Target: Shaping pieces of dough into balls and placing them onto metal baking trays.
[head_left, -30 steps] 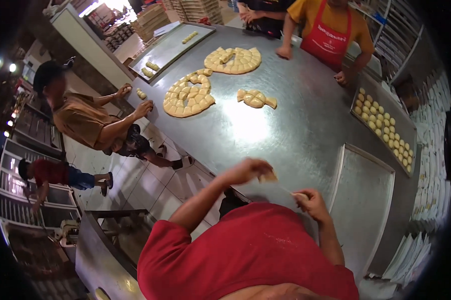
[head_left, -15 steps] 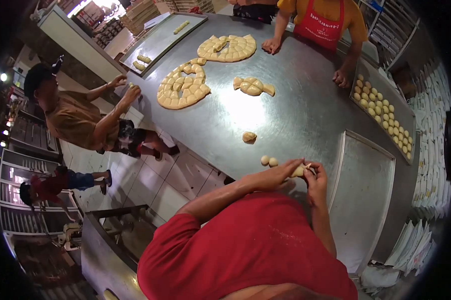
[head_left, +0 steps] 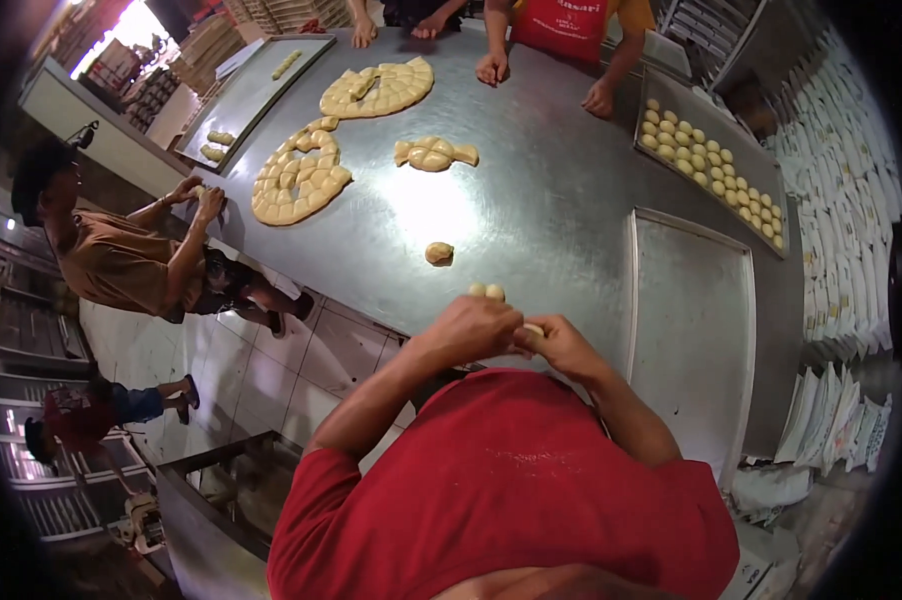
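Note:
My left hand (head_left: 474,330) and my right hand (head_left: 563,348) meet at the table's near edge, both with curled fingers. Between them they grip a small piece of pale dough (head_left: 535,329), mostly covered by the fingers. Just beyond my left hand rest two small dough balls (head_left: 486,292), partly hidden by it. A browner lump of dough (head_left: 439,253) lies farther up the steel table (head_left: 541,220). Beyond that is a candy-shaped dough piece (head_left: 432,154) with flared ends.
Two large segmented dough shapes (head_left: 299,185) lie at the far left. A tray of dough balls (head_left: 711,165) and a bare metal tray (head_left: 691,320) are on the right. At the left, a person (head_left: 131,250) handles dough near another tray (head_left: 261,95); an aproned person (head_left: 561,40) stands across the table.
The view has shifted, so the table contents sit farther left. My hands have moved left relative to the two dough balls, and the dough between them is now more covered.

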A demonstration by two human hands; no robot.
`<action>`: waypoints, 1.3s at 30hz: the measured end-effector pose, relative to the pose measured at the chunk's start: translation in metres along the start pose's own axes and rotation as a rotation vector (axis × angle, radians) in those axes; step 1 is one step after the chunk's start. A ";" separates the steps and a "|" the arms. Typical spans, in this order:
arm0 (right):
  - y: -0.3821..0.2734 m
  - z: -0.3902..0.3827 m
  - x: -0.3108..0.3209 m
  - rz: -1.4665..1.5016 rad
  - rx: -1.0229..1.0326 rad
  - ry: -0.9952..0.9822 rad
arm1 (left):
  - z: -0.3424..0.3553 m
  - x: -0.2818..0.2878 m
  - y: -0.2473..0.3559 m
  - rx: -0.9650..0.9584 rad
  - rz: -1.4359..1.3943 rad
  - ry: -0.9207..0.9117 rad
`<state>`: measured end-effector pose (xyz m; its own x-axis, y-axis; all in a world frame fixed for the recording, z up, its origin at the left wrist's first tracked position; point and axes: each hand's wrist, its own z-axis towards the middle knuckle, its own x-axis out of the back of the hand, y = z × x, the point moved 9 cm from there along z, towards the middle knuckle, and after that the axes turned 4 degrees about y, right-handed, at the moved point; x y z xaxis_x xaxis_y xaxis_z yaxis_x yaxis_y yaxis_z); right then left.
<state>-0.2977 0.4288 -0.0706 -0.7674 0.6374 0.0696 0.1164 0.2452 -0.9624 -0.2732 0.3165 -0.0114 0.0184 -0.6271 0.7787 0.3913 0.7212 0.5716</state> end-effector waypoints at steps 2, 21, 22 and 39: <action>0.007 -0.013 -0.001 0.103 -0.030 -0.080 | -0.017 -0.010 0.011 -0.040 -0.077 -0.110; 0.139 -0.008 0.039 -0.964 0.454 0.268 | -0.125 -0.081 -0.150 0.166 0.220 0.250; 0.137 -0.031 0.030 -0.967 0.626 0.017 | -0.134 -0.069 -0.167 0.303 0.296 0.104; 0.099 0.030 0.154 -1.183 0.347 0.847 | -0.116 0.024 -0.252 0.611 0.525 0.344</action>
<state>-0.4232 0.5294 -0.1625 0.2893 0.4522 0.8437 -0.5397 0.8050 -0.2464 -0.2647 0.0857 -0.1663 0.3727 -0.1526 0.9153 -0.3050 0.9114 0.2762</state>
